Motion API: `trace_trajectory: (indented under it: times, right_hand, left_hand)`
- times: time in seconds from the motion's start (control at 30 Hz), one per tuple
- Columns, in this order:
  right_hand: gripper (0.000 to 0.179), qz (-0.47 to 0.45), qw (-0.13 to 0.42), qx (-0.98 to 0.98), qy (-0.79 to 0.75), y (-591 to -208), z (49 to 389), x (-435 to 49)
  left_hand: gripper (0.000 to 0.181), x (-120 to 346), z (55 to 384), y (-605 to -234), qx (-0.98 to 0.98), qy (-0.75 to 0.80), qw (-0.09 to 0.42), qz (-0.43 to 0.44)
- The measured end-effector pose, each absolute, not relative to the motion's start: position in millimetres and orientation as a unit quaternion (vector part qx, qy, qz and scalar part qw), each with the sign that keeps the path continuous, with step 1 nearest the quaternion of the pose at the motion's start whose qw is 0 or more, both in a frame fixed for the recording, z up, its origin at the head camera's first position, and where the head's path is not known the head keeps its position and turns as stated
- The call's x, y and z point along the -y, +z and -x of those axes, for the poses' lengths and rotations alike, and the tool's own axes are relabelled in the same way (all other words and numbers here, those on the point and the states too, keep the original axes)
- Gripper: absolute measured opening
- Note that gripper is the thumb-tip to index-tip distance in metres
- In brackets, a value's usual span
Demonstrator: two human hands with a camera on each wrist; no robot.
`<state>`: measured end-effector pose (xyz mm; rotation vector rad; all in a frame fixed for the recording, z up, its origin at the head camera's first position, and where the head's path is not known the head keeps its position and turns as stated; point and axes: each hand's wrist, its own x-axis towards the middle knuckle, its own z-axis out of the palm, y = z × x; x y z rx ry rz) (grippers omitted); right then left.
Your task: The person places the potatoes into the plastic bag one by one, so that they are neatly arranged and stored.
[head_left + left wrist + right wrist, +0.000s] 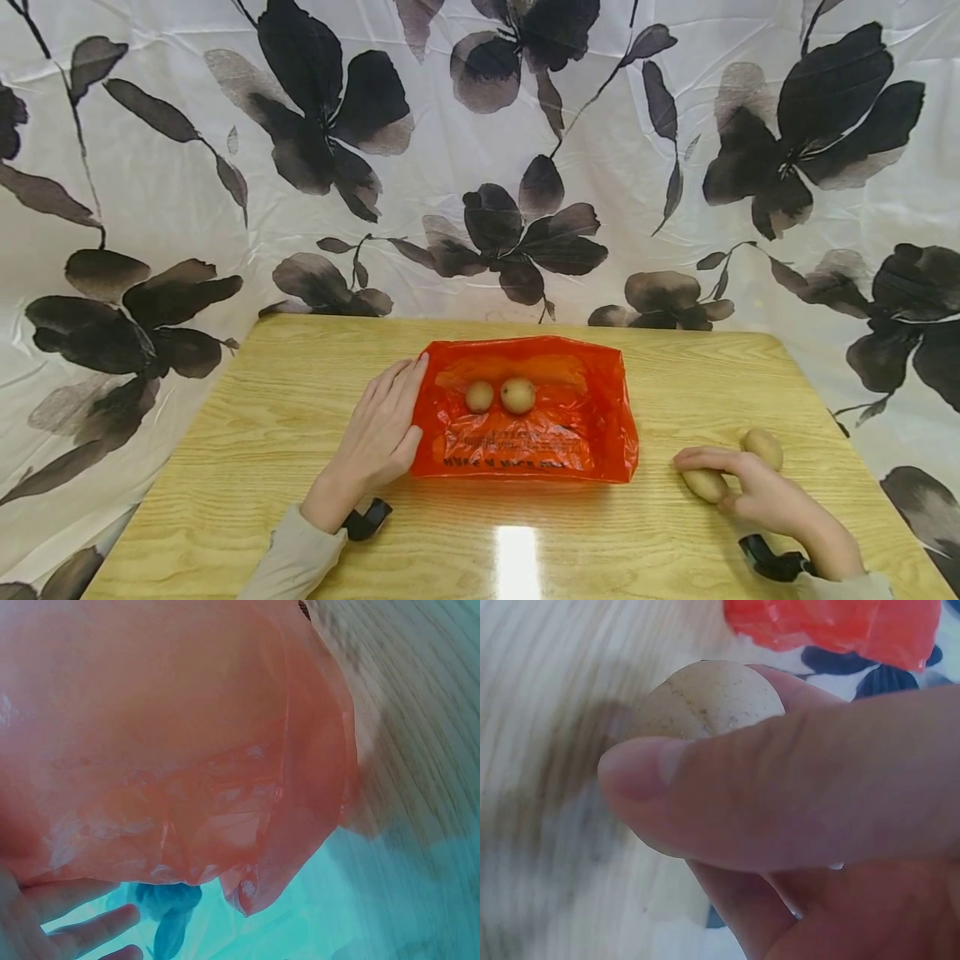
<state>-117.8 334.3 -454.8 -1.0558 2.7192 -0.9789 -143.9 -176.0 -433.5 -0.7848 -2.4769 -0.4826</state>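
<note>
An open red plastic bag point(525, 450) stands on its side on the table, its wide mouth facing me. Two potatoes, a smaller one point(479, 397) and a larger one point(518, 396), lie inside. My left hand point(378, 425) rests along the bag's left side with straight fingers; the left wrist view shows fingers point(90, 930) beside the thin plastic point(187, 750). At the right, my right hand point(757, 492) grips a potato point(703, 485) between thumb and fingers. That potato point(705, 697) is partly covered by the thumb in the right wrist view. Another potato point(763, 448) lies just behind this hand.
The light wooden table point(262, 417) ends at a white cloth with dark flowers point(495, 233) hung behind and at both sides. Black straps with small devices sit on both wrists. Bare wood lies between the bag and my right hand.
</note>
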Motion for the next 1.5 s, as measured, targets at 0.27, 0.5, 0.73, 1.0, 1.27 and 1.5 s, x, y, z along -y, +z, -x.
trace_trajectory:
  times: [0.27,0.5,0.73,1.0,1.27,1.5]
  right_hand:
    - [0.083,0.362,0.003,-0.878,-0.312,-444.4,112.4,-324.3]
    - [0.084,0.347,0.013,-0.889,-0.299,-432.9,109.0,-316.6]
    - [0.089,0.363,-0.015,-0.883,-0.297,-425.7,105.5,-309.0]
    - [0.094,0.373,-0.038,-0.876,-0.302,-418.1,102.8,-302.7]
    - [0.089,0.392,-0.046,-0.856,-0.335,-413.4,103.2,-302.3]
    - [0.082,0.416,-0.056,-0.827,-0.373,-410.4,105.2,-302.3]
  left_hand:
    - [0.073,176.0,144.3,-434.2,0.907,-0.178,0.248,0.290]
    - [0.074,175.7,144.6,-434.1,0.908,-0.178,0.244,0.289]
    - [0.072,176.0,144.1,-433.2,0.908,-0.178,0.242,0.291]
    - [0.073,176.0,145.4,-435.3,0.905,-0.176,0.252,0.293]
    - [0.072,175.7,145.5,-436.4,0.902,-0.176,0.259,0.296]
    - [0.073,175.6,145.1,-435.8,0.904,-0.174,0.257,0.294]
